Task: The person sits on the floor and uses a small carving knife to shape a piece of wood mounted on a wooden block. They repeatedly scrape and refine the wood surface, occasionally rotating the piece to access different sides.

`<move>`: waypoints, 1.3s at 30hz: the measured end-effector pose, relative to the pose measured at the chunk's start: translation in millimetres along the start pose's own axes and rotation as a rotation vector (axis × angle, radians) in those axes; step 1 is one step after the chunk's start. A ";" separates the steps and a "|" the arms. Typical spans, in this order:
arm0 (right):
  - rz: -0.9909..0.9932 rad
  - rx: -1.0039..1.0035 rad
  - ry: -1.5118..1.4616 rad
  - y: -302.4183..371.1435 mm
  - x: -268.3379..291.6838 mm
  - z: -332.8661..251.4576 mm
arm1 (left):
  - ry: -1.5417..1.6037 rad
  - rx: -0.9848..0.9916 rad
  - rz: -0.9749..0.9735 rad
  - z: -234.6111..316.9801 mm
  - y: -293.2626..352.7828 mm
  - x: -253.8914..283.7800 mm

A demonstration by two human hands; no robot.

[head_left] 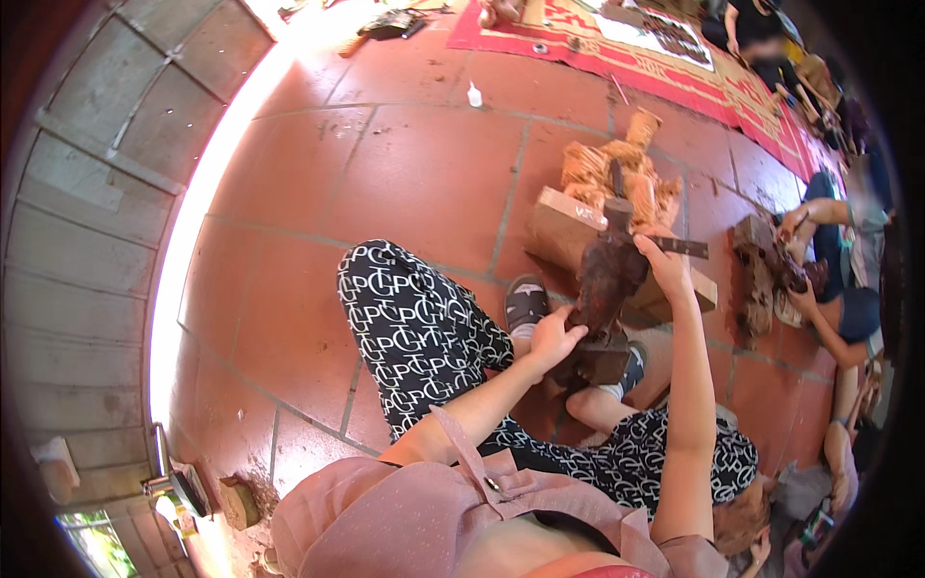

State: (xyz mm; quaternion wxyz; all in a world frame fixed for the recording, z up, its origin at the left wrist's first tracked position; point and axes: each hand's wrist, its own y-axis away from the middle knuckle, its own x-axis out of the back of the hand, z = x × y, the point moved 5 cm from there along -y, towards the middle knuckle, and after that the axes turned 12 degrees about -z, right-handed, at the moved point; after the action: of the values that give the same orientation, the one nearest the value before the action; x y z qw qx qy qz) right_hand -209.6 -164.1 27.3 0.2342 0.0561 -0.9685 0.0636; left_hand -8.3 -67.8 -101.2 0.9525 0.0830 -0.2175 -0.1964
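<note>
Dark brown carved wooden figure (607,279), long and rough, propped upright between the knees, base down on a dark block near a grey sandal (526,301). Left hand (556,337) low on the figure's lower part, fingers curled around the near side, thumb pointing up, forearm reaching in from the lower centre. Right hand (665,265) higher up, fingers wrapped over the figure's right shoulder, arm stretched almost straight from the lower edge, elbow locked. Both hands closed on the wood; no tool seen in either. Two legs in black trousers with a white pattern (424,332), bent and splayed to either side of the figure. Just behind the figure, one pale wooden block (564,226) and one lighter, yellowish carved wooden piece (626,169), close together and partly hidden.

Red tiled floor (385,183) open and wide to the left and ahead, running to a grey block wall (87,212) on the left edge with a bright strip of sunlight along its foot. Red patterned mat (617,48) across the far top edge. Tighter on the right: a second person's hands (798,260) working on another dark carving (761,270) near by, with more seated people along the right rim, blurred.
</note>
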 end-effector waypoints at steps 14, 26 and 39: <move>-0.027 -0.148 -0.007 -7.4 5.7 24.6 | -0.006 -0.005 -0.022 2.6 -4.1 -2.5; 0.016 -0.229 -0.632 3.5 5.7 24.9 | -0.035 0.029 -0.051 -2.5 -9.3 -1.6; 0.127 -0.332 -0.505 5.5 -3.9 36.1 | 0.026 0.040 -0.085 -9.8 -12.8 -4.4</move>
State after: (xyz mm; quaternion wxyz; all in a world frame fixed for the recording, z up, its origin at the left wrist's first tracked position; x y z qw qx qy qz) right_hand -222.9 -163.8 -6.9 -0.0123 -0.0296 -0.9948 -0.0969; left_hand -11.9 -76.8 -114.7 0.9441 0.1139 -0.2053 -0.2314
